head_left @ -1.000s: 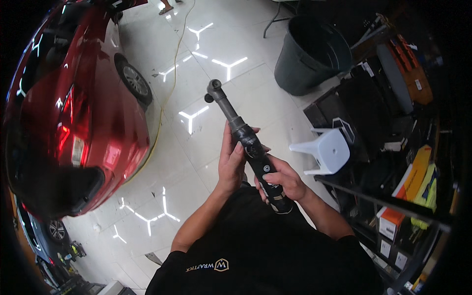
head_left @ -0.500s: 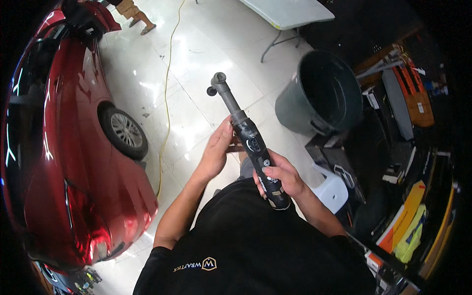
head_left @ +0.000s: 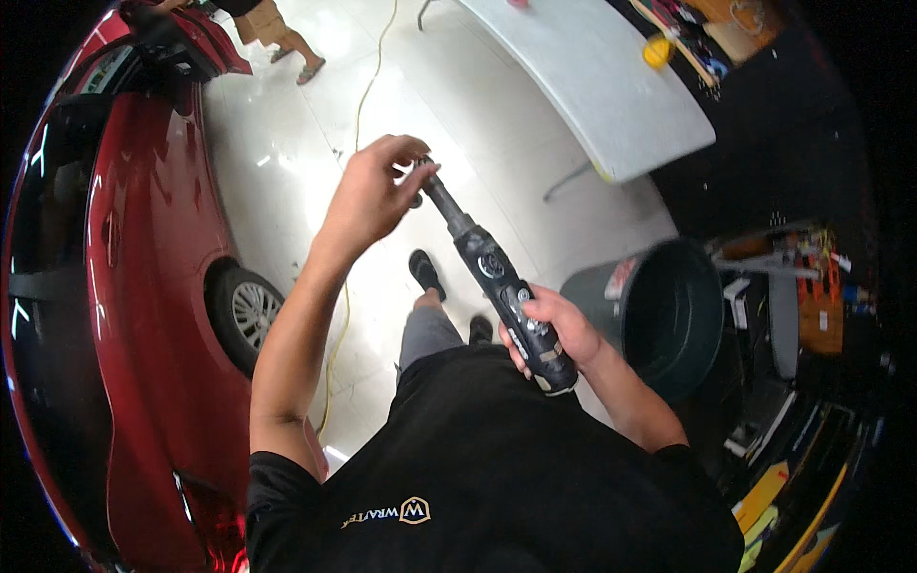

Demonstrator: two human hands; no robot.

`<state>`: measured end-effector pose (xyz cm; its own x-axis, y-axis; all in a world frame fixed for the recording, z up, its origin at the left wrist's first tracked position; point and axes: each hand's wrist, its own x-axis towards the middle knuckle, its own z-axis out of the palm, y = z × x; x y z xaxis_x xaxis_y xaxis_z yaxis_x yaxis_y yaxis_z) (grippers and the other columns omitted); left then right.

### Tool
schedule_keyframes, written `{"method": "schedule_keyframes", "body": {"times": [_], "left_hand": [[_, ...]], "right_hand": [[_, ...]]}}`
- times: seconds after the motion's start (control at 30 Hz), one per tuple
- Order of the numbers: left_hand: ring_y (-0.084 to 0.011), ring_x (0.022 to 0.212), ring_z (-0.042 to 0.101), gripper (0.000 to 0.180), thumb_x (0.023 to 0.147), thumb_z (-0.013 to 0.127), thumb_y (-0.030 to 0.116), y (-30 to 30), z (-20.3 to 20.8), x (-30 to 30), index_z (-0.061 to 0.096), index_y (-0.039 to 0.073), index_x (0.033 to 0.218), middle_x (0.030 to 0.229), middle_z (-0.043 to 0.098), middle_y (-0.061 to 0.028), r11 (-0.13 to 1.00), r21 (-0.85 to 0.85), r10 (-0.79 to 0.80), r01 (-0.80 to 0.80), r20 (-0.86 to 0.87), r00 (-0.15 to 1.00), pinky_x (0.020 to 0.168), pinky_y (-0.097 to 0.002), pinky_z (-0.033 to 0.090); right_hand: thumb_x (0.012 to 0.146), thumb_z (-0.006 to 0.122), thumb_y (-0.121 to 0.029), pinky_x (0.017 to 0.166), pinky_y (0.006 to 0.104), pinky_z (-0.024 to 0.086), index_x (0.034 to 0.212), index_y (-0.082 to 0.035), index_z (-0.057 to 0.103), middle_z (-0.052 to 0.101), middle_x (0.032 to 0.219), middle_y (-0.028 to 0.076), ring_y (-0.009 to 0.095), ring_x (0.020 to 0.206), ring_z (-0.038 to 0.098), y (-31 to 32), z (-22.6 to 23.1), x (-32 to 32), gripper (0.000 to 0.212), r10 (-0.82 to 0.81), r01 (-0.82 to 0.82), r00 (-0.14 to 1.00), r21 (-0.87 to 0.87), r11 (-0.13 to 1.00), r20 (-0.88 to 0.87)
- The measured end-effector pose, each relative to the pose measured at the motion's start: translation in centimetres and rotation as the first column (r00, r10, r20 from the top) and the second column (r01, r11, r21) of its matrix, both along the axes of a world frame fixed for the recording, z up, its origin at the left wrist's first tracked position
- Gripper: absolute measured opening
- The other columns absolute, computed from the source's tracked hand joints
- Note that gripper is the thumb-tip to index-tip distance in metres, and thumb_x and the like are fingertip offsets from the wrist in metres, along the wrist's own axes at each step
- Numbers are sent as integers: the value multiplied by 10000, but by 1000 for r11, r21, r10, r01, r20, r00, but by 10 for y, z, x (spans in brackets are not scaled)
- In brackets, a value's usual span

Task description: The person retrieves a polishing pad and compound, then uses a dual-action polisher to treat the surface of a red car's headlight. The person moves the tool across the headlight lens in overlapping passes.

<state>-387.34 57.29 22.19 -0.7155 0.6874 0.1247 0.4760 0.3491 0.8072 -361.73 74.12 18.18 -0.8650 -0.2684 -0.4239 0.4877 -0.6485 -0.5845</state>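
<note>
Across the front of my body slants a cordless mini polisher [head_left: 485,264], with a black body, a slim grey neck and a small angled head pointing away from me. My right hand [head_left: 576,331] is wrapped around its lower body, with the thumb lying along the top near the buttons. At the far end, my left hand [head_left: 371,199] has its thumb and fingertips closed at the head. A small dark round part shows just below those fingers. The fingers partly hide the head.
A red car [head_left: 158,286] stands close on my left. At the far right is a white folding table [head_left: 611,105], with a dark green bin [head_left: 602,286] nearer. A yellow cord [head_left: 360,105] crosses the floor. Another person [head_left: 272,29] stands by the car's far end.
My left hand has moved up from the polisher's neck to its angled head. The view has shifted, bringing my feet and more of the table into sight. My right hand keeps its grip.
</note>
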Motion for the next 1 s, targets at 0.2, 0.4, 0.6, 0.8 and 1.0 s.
{"method": "schedule_keyframes", "body": {"times": [0.2,0.4,0.6,0.8,1.0], "left_hand": [[-245,818,708,163,889,726,47,56,-6,-145,691,-52,1014,915,724,-172,995,-99,24,-34,-97,995,762,-351,563],[-234,761,710,168,898,737,86,93,-1,-283,671,-51,972,849,729,-171,997,-61,41,-44,-52,998,731,-353,563],[-195,721,699,190,902,748,115,119,-11,-398,679,-44,978,797,725,-161,977,-176,119,-119,-7,993,698,-331,547],[-140,664,645,162,910,731,101,151,-49,-525,696,-49,959,739,709,-134,969,-212,141,-127,52,989,643,-310,515],[-139,623,595,99,927,675,50,182,-74,-671,673,-47,947,702,670,-130,981,-174,82,-86,-29,996,615,-319,490]], "right_hand": [[963,565,-292,555,323,566,1278,-24,449,634,888,127,191,631,658,58,8,-149,430,73,-57,996,300,952,-42],[976,613,-232,605,274,520,1350,17,463,602,891,68,120,670,610,88,36,-279,474,64,-42,997,461,886,-33],[956,647,-239,784,343,510,1346,52,482,644,964,92,192,832,624,106,1,-392,513,96,39,984,699,714,-153],[929,676,-253,813,378,506,1348,39,482,668,962,178,289,877,662,144,-14,-518,547,185,7,974,839,544,-129],[916,690,-253,775,382,513,1345,43,474,670,900,184,313,844,678,190,-25,-664,565,214,20,965,857,515,-152]]}}
